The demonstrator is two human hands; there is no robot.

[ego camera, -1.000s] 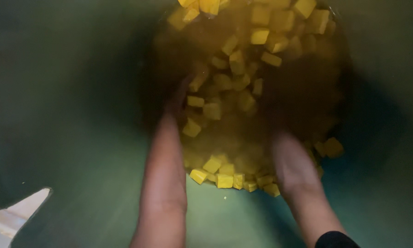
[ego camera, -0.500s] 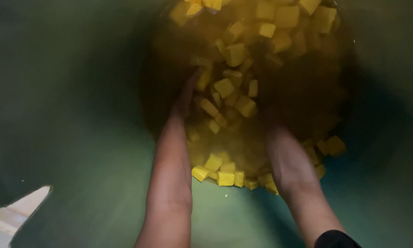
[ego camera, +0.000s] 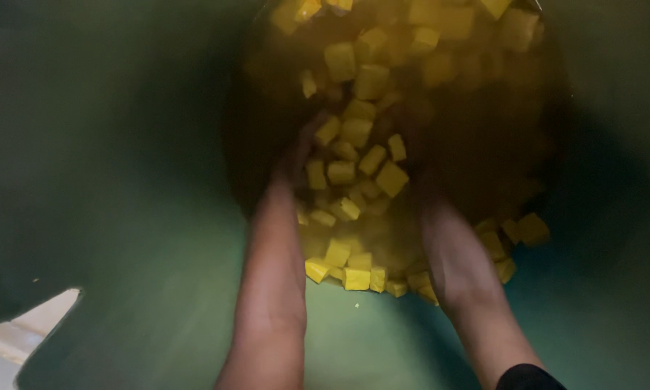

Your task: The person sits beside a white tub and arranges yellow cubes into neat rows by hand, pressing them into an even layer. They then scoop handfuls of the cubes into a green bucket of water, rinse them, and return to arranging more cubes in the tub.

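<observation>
Presently viewed from above, looking down into a deep dark-green container [ego camera: 123, 217]. Pale corner of floor or surface [ego camera: 22, 339] visible at far lower left, outside the container's wall; too blurred to identify further.

Left hand [ego camera: 296, 162] plunged into the mass of yellow cubes [ego camera: 361, 155], forearm bare and reaching steeply down. Fingers buried among the pieces and blurred; degree of opening impossible to tell, hold on any piece likewise impossible to confirm. Cubes touching the hand along its inner edge.

Yellow cubes heaped across the container's bottom, from the centre up to the top edge of the view. Small, roughly square-cut, bright yellow where lit, dull amber where shadowed. Loose cluster lying between the two forearms near the lower centre, resting against the green wall. Further pieces scattered at lower right, just beside the right wrist.

Right hand [ego camera: 448, 238] also sunk into the heap, back of the hand partly visible, fingers hidden under the cubes and in deep shadow. Opening impossible to tell; nothing seen to be gripped. Dark sleeve cuff [ego camera: 527, 377] showing at the bottom edge on the right forearm.

Right side of the container in heavy shadow, green wall only.
</observation>
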